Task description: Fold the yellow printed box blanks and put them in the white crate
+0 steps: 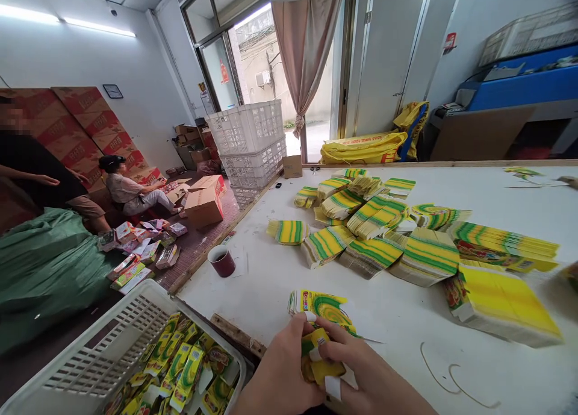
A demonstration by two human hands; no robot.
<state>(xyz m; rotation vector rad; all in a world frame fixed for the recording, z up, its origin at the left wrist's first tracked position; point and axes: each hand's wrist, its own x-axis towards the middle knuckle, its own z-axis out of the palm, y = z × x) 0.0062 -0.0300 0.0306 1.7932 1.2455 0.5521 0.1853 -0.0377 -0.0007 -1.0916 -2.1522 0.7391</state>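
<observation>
My left hand and my right hand meet at the near edge of the table, both closed on a small yellow-green cardboard box. Its end flaps show between my fingers, and part of it is hidden by them. White tape is wrapped around some of my fingers. Just beyond my hands lie several flat printed cartons, yellow with a green swirl. To my left, a white plastic basket holds many small folded boxes of the same print.
Stacks of flat cartons spread over the white table, with a larger yellow stack at right. A dark red mug stands near the left edge. White crates are piled beyond. Two people are at left, one seated.
</observation>
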